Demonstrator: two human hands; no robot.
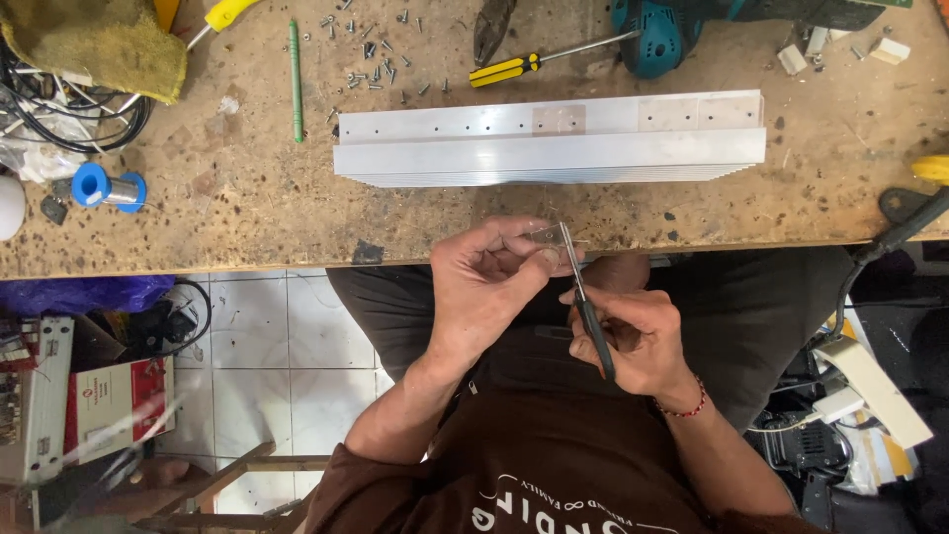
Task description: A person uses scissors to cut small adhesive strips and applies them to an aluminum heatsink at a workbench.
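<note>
My left hand pinches a small clear, flat piece at the front edge of the workbench. In my right hand is a slim tool with a black handle; its metal tip rests against that small piece. Both hands are over my lap, just below the bench edge. A long finned aluminium profile with a row of holes lies across the bench right above my hands.
Loose screws, a green pencil, a yellow-and-black screwdriver, pliers and a teal power tool lie at the back. A blue solder spool and cables sit at left. Boxes stand on the tiled floor.
</note>
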